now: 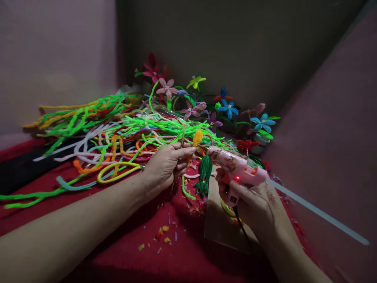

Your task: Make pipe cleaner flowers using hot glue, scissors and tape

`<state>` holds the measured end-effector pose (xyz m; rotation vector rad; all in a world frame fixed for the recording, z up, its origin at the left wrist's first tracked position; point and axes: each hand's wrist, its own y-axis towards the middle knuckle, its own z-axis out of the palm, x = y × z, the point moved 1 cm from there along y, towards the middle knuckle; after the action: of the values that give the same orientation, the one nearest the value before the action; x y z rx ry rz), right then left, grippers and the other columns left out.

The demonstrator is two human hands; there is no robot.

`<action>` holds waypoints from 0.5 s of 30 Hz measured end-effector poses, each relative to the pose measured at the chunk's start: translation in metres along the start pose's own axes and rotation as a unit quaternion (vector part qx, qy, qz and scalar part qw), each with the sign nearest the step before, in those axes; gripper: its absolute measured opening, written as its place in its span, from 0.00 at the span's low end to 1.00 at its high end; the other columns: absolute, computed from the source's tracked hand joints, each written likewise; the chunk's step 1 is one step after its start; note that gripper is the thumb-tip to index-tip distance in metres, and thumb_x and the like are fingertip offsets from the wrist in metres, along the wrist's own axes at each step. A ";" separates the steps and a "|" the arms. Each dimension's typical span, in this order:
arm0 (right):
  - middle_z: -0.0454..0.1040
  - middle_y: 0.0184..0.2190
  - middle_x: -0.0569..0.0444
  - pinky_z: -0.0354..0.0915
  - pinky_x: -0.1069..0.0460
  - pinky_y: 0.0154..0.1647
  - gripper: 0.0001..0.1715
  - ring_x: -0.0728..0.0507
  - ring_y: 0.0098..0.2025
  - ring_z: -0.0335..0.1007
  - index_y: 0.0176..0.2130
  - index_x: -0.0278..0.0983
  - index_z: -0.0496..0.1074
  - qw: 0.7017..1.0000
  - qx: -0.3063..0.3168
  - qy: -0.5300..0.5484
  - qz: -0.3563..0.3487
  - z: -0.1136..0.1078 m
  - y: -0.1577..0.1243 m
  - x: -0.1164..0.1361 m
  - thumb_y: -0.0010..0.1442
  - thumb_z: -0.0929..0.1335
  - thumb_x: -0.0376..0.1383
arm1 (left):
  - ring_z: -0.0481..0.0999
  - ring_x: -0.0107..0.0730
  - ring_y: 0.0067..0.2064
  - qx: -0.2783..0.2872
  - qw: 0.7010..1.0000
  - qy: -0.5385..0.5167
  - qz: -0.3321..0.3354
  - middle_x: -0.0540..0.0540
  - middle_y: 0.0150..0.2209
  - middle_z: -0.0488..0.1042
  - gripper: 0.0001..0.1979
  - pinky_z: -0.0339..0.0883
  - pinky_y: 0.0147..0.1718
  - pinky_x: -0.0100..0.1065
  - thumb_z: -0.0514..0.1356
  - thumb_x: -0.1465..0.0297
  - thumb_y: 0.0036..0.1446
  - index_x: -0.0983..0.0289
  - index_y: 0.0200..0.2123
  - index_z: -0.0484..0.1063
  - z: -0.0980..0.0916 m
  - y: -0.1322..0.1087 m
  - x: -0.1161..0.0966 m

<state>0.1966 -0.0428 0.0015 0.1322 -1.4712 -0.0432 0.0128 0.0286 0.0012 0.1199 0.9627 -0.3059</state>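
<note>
— What are you holding down there?

— From my seat, my left hand is pinched narrow on the yellow fuzzy piece, which pokes up above the fingertips mid-view. My right hand is wrapped round the pink glue gun, its red light lit, its nozzle aimed at the foot of that piece

— And the step?

— Gluing at the base, I judge. I can't tell whether nozzle and fuzz touch, or whether glue is out. The next move seems to want a steady left pinch and a small, slow touch of the tip, skin kept off the hot end

— Room to move?

— Tight ahead: the pile of pipe cleaners lies just beyond my left hand, and fuzzy flowers stand behind the gun. A dark green bundle shows below the nozzle, so a drip could spoil it. On the right the glue stick juts far out toward the wall, so I'd swing that way carefully. The freest space is nearer me, over the red cloth with its scattered scraps
</note>
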 end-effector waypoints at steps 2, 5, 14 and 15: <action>0.72 0.26 0.53 0.61 0.51 0.25 0.09 0.45 0.26 0.65 0.33 0.40 0.74 0.997 -0.011 -0.076 -0.015 -0.005 -0.004 -0.003 0.52 0.70 0.43 | 0.52 0.12 0.15 -0.009 1.000 0.017 -0.004 0.45 0.21 0.63 0.06 0.43 0.13 0.20 0.63 0.77 0.48 0.67 0.29 0.68 0.000 0.000 0.001; 0.74 0.29 0.52 0.64 0.50 0.29 0.09 0.41 0.32 0.69 0.35 0.41 0.75 0.980 -0.039 -0.191 -0.050 -0.006 -0.006 0.004 0.52 0.71 0.40 | 0.52 0.14 0.16 -0.031 0.999 0.037 -0.018 0.45 0.20 0.63 0.06 0.42 0.13 0.21 0.64 0.76 0.49 0.66 0.29 0.68 0.000 -0.001 0.002; 0.70 0.19 0.53 0.61 0.53 0.20 0.12 0.45 0.23 0.66 0.32 0.36 0.76 0.899 -0.074 -0.413 -0.125 0.000 -0.012 0.013 0.55 0.65 0.40 | 0.49 0.14 0.15 -0.008 0.997 0.076 -0.014 0.45 0.19 0.60 0.06 0.41 0.14 0.22 0.63 0.73 0.50 0.67 0.27 0.67 0.002 -0.003 0.008; 0.70 0.19 0.53 0.61 0.53 0.20 0.12 0.44 0.23 0.66 0.32 0.36 0.76 0.889 -0.079 -0.430 -0.135 0.000 -0.013 0.012 0.56 0.65 0.40 | 0.49 0.14 0.15 -0.007 0.997 0.080 -0.016 0.45 0.19 0.61 0.06 0.40 0.13 0.23 0.62 0.73 0.50 0.67 0.26 0.67 0.002 -0.003 0.008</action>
<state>0.1985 -0.0569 0.0118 0.1982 -2.3201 -0.5015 0.0177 0.0233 -0.0045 0.1185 1.1262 -0.3224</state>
